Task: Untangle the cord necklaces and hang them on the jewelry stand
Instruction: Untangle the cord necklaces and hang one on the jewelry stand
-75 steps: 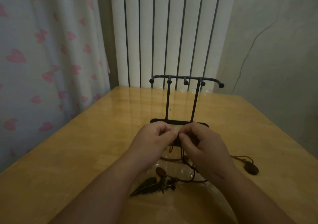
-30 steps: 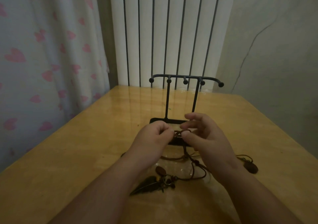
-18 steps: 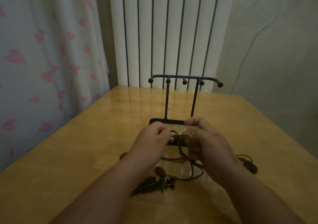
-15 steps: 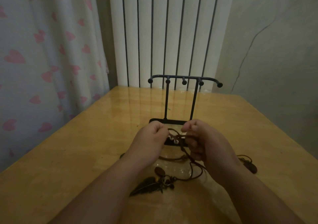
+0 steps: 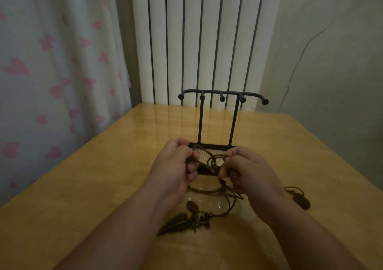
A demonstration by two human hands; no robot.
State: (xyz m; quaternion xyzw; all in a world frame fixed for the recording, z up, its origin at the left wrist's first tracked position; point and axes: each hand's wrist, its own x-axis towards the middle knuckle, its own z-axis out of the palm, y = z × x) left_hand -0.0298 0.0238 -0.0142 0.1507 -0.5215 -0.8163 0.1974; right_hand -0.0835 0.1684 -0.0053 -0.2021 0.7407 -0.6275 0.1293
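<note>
because the cord necklaces are judged limp, light and snag-prone, loops are pinched beside the tangle by fingers of left hand and right hand.

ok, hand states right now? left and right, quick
Left hand: closed, fingers pinching the tangled brown cords.
Right hand: closed, pinching the same cords from the other side.
</note>
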